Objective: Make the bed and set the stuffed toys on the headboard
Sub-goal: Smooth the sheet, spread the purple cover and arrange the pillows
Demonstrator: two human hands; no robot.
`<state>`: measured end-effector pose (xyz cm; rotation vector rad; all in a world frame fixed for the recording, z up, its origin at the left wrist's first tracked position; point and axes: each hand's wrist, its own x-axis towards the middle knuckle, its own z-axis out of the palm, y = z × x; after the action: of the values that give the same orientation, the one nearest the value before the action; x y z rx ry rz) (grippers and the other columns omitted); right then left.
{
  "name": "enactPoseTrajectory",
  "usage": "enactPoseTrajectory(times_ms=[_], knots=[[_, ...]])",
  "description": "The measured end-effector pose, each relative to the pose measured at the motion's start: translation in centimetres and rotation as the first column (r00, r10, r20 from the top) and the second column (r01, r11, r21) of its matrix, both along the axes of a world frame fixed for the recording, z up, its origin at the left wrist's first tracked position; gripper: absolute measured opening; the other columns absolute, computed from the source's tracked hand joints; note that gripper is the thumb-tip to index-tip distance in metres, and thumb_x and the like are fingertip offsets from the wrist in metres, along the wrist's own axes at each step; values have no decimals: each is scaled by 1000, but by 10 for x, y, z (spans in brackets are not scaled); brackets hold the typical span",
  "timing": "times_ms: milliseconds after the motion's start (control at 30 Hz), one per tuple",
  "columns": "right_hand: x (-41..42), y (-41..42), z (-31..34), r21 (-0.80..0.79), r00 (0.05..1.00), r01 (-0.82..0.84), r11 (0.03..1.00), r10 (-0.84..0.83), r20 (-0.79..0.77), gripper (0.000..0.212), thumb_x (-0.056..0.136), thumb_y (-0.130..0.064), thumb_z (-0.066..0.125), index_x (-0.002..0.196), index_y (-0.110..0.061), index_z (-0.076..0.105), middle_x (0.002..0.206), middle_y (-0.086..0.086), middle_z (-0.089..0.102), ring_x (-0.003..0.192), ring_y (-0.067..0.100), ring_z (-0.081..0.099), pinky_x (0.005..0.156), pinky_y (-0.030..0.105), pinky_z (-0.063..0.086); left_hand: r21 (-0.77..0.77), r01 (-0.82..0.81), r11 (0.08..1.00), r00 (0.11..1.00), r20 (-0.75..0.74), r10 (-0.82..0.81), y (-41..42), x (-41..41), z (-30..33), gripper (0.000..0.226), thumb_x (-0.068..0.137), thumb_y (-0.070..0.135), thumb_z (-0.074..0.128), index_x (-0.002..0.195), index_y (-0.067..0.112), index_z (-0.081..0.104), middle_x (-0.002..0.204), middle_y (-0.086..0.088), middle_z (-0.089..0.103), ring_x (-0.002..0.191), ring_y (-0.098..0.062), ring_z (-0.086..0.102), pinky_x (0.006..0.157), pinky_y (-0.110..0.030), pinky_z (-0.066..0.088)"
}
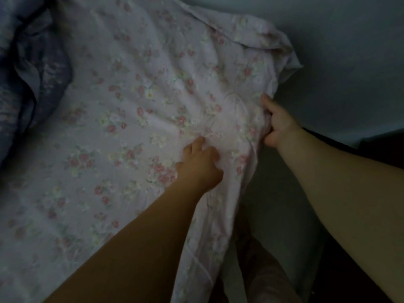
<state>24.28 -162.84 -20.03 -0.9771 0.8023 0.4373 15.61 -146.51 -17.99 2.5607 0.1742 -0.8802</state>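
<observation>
Dim light, view slightly blurred. A pale floral sheet point(131, 101) is seen spread over the bed, covering most of the view, wrinkled toward its right edge. The right hand point(276, 122) is seen at that edge with fingers curled into the fabric, a fold of sheet gripped and bunched against the palm. The left hand point(200, 162) is laid on top of the sheet just inside the edge, near the right hand; fingers bent, fabric gathered under the fingertips, but a true pinch cannot be confirmed. A blue patterned quilt point(28, 68) is heaped at the upper left, lying on the sheet. A plain wall point(349, 51) is seen beyond the sheet's right edge.
</observation>
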Motion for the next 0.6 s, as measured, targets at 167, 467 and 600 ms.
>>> enactPoseTrajectory(times_ms=[167, 467, 600], knots=[[44, -41, -8, -202, 990, 131, 971, -117, 81, 34, 78, -24, 70, 105, -4, 65, 102, 16, 69, 92, 28, 67, 77, 40, 58, 11, -32, 999, 997, 65, 31, -24, 43, 0, 50, 82, 24, 57, 130, 30, 42, 150, 5, 20, 135, -24, 21, 104, -47, 31], [71, -47, -16, -20, 995, 78, 997, -77, 71, 31, 89, -28, 58, 113, -11, 66, 108, 10, 71, 98, 26, 67, 82, 39, 55, 45, 162, 986, 986, -46, -160, -40, 88, 1, 72, 87, 36, 58, 144, 47, 15, 158, 5, -9, 144, -31, -4, 113, -61, 10], [111, -62, 1, -137, 997, -34, 990, 42, 60, 33, 86, -23, 65, 117, -12, 65, 107, 8, 71, 93, 22, 69, 77, 34, 57, 67, 209, 976, 977, -62, -205, -47, 99, -1, 67, 86, 41, 57, 142, 48, 21, 157, 4, -3, 143, -32, -2, 112, -62, 13]])
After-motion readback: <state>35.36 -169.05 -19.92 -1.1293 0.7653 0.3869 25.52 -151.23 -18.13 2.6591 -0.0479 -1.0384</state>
